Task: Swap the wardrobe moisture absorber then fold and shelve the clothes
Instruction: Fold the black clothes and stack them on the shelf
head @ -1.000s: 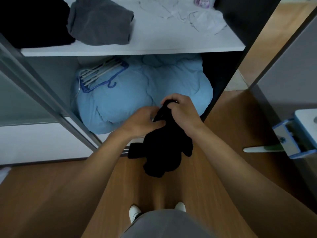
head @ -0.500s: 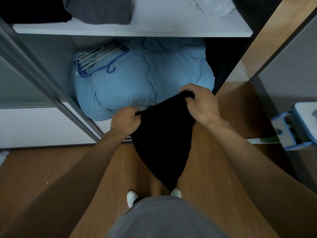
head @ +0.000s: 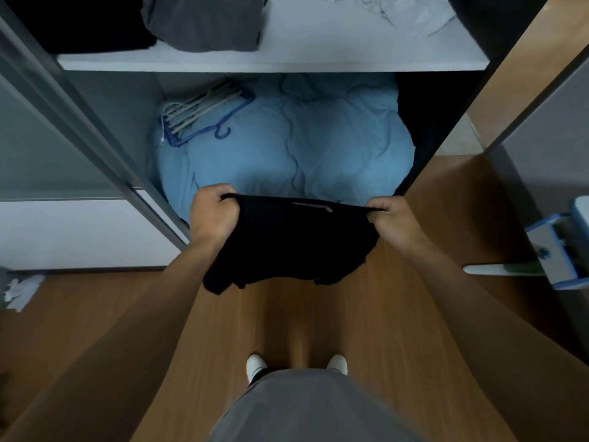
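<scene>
Left hand (head: pixel 215 215): my fingers are curled tight round the left end of the black garment's (head: pixel 296 244) top edge, gripping a bunch of cloth.
Right hand (head: pixel 393 221): my thumb and curled fingers pinch the right end of the same edge.
Black garment: held up in the air between my two hands, with the top edge pulled taut and roughly level. A pale label shows just under that edge. The lower part hangs in loose folds above the floor (head: pixel 318 320). It hangs in front of the wardrobe's lower compartment and is not on any shelf.
Lower compartment: a light blue duvet (head: pixel 287 154) fills it. A bundle of hangers (head: pixel 204 113), blue and pale, lies on the duvet's back left part.
Shelf (head: pixel 271 62): white, above the duvet. A folded grey garment (head: pixel 204 20) sits on it beside a dark stack (head: pixel 79 20) at the left, with crumpled white cloth (head: pixel 411 14) at the right, well apart from the grey one.
Floor: wood. My white shoes (head: pixel 256 366) show below my hands, and white scraps (head: pixel 22 290) lie at the far left.
Right edge: a blue and white object (head: pixel 557 250); I cannot tell what it is.
</scene>
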Tool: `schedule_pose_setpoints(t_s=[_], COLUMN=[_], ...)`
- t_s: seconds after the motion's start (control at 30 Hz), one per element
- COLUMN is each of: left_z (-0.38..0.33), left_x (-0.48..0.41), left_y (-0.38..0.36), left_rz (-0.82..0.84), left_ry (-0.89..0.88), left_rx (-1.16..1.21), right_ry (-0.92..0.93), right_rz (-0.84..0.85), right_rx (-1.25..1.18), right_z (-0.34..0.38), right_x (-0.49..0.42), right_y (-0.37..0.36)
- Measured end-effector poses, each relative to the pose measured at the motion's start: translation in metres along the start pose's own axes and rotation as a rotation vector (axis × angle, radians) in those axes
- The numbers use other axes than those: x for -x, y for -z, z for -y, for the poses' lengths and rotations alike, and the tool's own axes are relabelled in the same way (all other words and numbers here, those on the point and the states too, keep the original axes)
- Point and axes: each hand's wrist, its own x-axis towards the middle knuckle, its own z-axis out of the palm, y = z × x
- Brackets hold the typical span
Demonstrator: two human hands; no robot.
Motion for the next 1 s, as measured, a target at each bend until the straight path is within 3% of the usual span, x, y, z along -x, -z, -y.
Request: schedule_pose_setpoints(t_s=[0.2, 0.5, 0.6, 0.83, 1.0], left_z=[0.022, 0.032, 0.038, 0.034, 0.034], left_x=[-0.015, -0.021, -0.02, -0.018, -0.017], left_y=[0.028, 0.041, 0.04, 0.038, 0.044], left_rz=[-0.07, 0.209, 0.228, 0.188, 0.406], left_ry=[0.136, 0.213, 0.215, 0.256, 0.192], left_rx=[-0.21, -0.187, -0.176, -0.093, 0.003], right_ry=[0.033, 0.13, 0.142, 0.121, -0.019], right_rz=[0.182, 0.339, 0.372, 0.275, 0.001], right_rx=[-0.116, -0.033, -0.009, 0.061, -0.127], right_z=[0.005, -0.004, -0.012, -0.018, -0.017], right_x=[-0.005, -0.004, -0.003, -0.006, -0.007], right_y=[-0.011, 0.012, 0.018, 0.021, 0.019])
